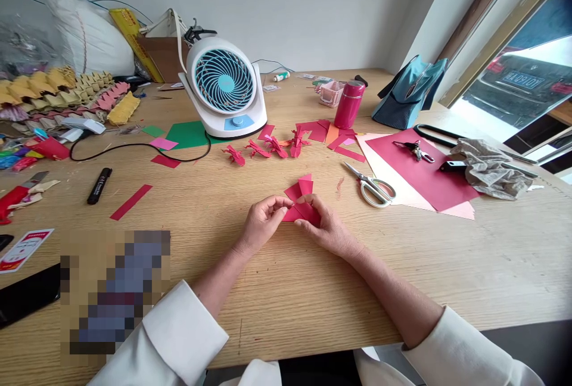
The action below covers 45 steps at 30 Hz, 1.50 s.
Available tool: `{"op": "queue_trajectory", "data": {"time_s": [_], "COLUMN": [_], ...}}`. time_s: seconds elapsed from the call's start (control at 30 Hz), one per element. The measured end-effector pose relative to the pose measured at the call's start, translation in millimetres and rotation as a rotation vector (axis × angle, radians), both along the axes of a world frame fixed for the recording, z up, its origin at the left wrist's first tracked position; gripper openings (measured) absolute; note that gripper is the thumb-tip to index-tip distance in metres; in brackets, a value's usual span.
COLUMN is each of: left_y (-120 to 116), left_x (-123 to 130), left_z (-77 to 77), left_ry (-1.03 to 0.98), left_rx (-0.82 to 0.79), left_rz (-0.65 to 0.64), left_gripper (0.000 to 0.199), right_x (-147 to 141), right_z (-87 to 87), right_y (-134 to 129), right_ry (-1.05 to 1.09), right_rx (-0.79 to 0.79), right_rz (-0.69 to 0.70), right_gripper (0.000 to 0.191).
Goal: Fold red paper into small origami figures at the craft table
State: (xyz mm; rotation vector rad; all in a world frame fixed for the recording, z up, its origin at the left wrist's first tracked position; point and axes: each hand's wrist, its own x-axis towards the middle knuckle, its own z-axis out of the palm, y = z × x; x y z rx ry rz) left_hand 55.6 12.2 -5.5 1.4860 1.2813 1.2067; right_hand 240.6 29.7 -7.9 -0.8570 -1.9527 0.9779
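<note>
My left hand [267,219] is closed in a pinch, thumb against fingertips, just left of several red paper pieces [308,212] on the table. What it pinches is too small to make out. My right hand [329,228] curls over the right side of these pieces, its index fingertip close to my left fingers. Whatever its bent fingers hold is hidden. Beyond the hands, several small folded red paper figures [277,146] stand in a row. Scissors [374,188] with pale handles lie to the right, blades partly apart. A red paper strip [131,202] lies at the left.
A white and blue fan [226,85] stands at the back, its black cable looping left. Around it are a pink bottle [349,104], a teal bag [409,93] and large red sheets [415,165] with keys [415,151]. A black marker [99,186] and a phone [29,295] lie left.
</note>
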Motion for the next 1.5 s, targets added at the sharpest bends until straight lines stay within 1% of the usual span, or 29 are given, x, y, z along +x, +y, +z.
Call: {"op": "queue_trajectory", "data": {"time_s": [0.1,0.2,0.3,0.4,0.5,0.6,0.7,0.87,0.97,1.1,1.3,1.37,1.5], "left_y": [0.6,1.1,1.1,0.4,-0.2,-0.5,-0.8,-2.5,-3.7,-4.4,-4.2,-3.6,-1.6], "left_x": [2.2,3.1,2.5,1.1,0.0,-0.3,-0.1,0.8,1.8,2.8,2.1,1.3,-1.0], "left_z": [-9.7,-15.1,-12.4,-6.8,-5.1,-7.9,-11.0,-11.3,-10.0,-8.6,-10.4,-11.8,-15.5], "left_ry": [0.016,0.063,0.124,0.2,0.26,0.29,0.331,0.441,0.474,0.502,0.505,0.513,0.553], "left_rx": [0.009,0.052,0.112,0.155,0.179,0.21,0.238,0.307,0.324,0.356,0.387,0.39,0.386], "left_rz": [-0.052,-0.061,-0.041,-0.017,-0.006,-0.027,-0.044,-0.053,-0.076,-0.132,-0.227,-0.247,-0.262], "left_gripper": [0.02,0.02,0.018,0.018,0.019,0.022,0.025,0.026,0.027,0.026,0.028,0.028,0.028], "right_x": [-1.0,-1.9,-2.4,-2.4,-2.3,-2.2,-1.1,3.9,7.1,10.1,11.7,12.2,14.0], "right_z": [-1.5,-4.3,-7.1,-8.5,-7.9,-6.3,-4.2,-1.6,-0.4,2.9,3.9,3.2,2.8], "right_y": [0.2,0.5,1.1,1.4,1.4,1.1,1.3,3.2,4.4,5.1,6.2,6.7,8.0], "right_ry": [0.003,0.028,0.05,0.06,0.068,0.07,0.04,-0.059,-0.111,-0.19,-0.225,-0.231,-0.298], "right_rx": [-0.005,-0.001,-0.058,-0.128,-0.131,-0.135,-0.12,-0.082,-0.038,0.041,0.158,0.147,0.052], "right_rz": [0.009,0.012,-0.006,-0.004,0.01,0.011,0.027,0.119,0.16,0.169,0.165,0.197,0.284], "right_gripper": [0.021,0.022,0.026,0.026,0.023,0.021,0.019,0.011,0.011,0.005,0.012,0.013,0.008]}}
